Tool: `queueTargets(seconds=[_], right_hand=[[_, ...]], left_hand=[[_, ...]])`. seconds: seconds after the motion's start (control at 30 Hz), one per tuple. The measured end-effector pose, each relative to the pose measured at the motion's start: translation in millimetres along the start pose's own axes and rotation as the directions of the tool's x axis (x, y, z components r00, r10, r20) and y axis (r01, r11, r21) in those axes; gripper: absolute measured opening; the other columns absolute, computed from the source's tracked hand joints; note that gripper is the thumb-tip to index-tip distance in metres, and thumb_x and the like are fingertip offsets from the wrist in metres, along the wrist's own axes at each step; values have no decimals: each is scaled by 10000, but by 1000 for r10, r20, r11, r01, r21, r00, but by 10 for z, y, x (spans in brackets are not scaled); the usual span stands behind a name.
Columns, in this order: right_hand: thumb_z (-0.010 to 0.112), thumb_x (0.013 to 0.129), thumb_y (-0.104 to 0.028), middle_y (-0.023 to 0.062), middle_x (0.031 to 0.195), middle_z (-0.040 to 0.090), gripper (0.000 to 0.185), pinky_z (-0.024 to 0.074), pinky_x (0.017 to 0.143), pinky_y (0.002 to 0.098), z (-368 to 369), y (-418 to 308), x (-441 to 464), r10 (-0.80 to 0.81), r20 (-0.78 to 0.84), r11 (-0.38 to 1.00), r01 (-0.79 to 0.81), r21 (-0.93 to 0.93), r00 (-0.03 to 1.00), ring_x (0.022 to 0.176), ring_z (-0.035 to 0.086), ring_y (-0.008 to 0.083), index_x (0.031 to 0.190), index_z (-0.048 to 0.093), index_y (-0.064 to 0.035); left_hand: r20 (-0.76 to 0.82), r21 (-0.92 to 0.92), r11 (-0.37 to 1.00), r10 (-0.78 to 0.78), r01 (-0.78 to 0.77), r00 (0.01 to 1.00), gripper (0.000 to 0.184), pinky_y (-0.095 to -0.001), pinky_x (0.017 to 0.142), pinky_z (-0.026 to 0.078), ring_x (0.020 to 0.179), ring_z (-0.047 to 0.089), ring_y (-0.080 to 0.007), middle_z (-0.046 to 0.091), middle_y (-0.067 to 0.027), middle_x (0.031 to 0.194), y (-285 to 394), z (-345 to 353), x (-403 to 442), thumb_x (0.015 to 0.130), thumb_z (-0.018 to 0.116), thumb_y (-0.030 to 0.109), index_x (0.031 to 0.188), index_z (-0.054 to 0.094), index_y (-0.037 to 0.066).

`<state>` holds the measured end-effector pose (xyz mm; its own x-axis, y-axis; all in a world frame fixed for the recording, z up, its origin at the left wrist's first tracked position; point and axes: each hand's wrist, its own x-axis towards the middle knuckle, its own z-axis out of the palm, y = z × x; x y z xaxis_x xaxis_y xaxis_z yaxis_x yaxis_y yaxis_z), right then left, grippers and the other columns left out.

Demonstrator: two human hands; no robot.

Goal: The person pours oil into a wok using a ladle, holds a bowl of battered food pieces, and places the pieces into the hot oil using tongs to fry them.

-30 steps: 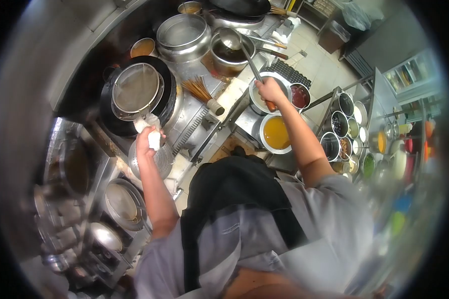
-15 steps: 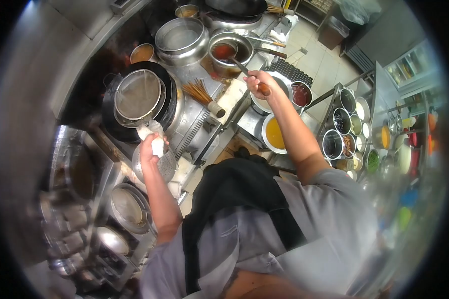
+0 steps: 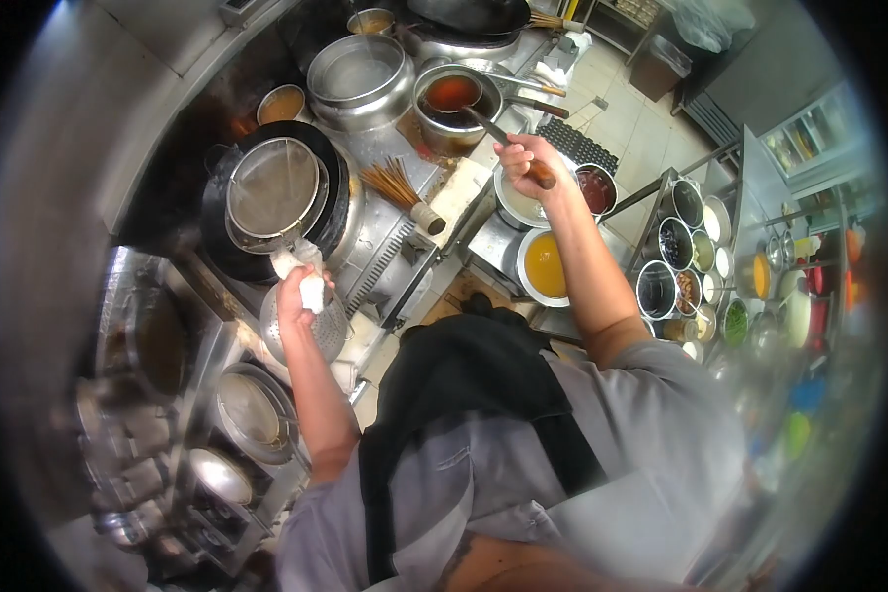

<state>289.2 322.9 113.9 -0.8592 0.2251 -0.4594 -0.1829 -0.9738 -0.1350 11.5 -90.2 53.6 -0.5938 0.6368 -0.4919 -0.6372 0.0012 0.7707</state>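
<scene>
My right hand [image 3: 529,166] is closed round the wooden-ended handle of a ladle [image 3: 485,124]. The ladle's bowl holds red-brown liquid [image 3: 453,93] and sits over a metal pot [image 3: 429,126] of dark liquid. My left hand [image 3: 294,296] grips a bunched white cloth [image 3: 312,292] at the near edge of a black wok [image 3: 229,259]. Whatever lies inside the cloth is hidden. A round mesh strainer [image 3: 272,187] rests over the wok, close beyond the cloth. Under my left wrist is a perforated metal skimmer [image 3: 328,331].
A bamboo brush [image 3: 397,187] lies between wok and pot. A wide metal pan [image 3: 360,71] stands behind. Near my right forearm are a pot of yellow liquid [image 3: 545,264] and a dark red sauce container [image 3: 595,187]. Several ingredient tubs [image 3: 658,288] line a rack at right.
The ladle's bowl has risen in the pot, and its red-brown liquid shows more fully. My right hand has shifted slightly right and down the picture. My left hand stays in place.
</scene>
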Motion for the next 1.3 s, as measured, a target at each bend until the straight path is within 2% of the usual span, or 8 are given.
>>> queueTargets(seconds=[0.17,0.23,0.43,0.73,1.17,1.23,1.3], right_hand=[[454,1039,-161,-18,655,480,244,389,353,199,82,-87,-99,0,21,998,-1,56,1000,419,464,58,1078,453,80],[375,1059,-204,-23,622,472,330,408,370,200,99,-112,-107,33,65,997,-37,65,997,422,458,49,997,497,95],[351,1068,-190,-18,627,463,342,396,368,195,131,-119,-131,20,76,996,-26,90,997,425,455,48,1006,490,116],[354,1066,-192,-13,650,462,340,403,376,203,81,-111,-110,32,106,988,-48,147,994,435,459,55,1030,461,129],[372,1057,-174,-1,652,462,308,391,363,208,295,-82,-169,36,51,990,-43,138,998,434,459,67,1065,429,128],[386,1052,-157,6,657,463,290,398,359,203,394,-76,-214,39,64,985,-49,163,997,433,455,68,1082,417,130],[398,1047,-145,10,663,468,284,405,357,197,513,-44,-259,26,54,991,-32,131,998,429,451,69,1101,413,133]], left_hand=[[1,-17,1000,3,-3,1000,244,-383,628,569,643,660,-288,663,-184,768,-19,-28,53,858,617,145,976,606,-68],[25,-17,1000,-18,19,1000,239,-388,626,569,648,659,-288,661,-181,777,-30,-60,86,860,613,140,975,603,-70],[56,-37,999,12,-10,998,239,-397,624,569,657,662,-292,657,-177,788,-70,-78,148,862,619,135,975,603,-74],[44,-97,995,-27,31,999,229,-412,600,587,671,661,-281,645,-163,810,-93,-115,211,853,630,105,1001,584,-64],[47,-97,995,-30,35,998,231,-409,593,594,658,667,-274,647,-166,811,-103,-126,169,853,646,108,1006,591,-56],[-14,-32,999,11,-11,1000,259,-346,563,557,653,679,-280,674,-163,806,-112,-59,139,883,614,194,1016,623,-29],[0,-19,1000,4,-4,1000,247,-360,559,559,650,682,-286,678,-175,798,-103,-57,132,880,621,179,1013,613,-28]])
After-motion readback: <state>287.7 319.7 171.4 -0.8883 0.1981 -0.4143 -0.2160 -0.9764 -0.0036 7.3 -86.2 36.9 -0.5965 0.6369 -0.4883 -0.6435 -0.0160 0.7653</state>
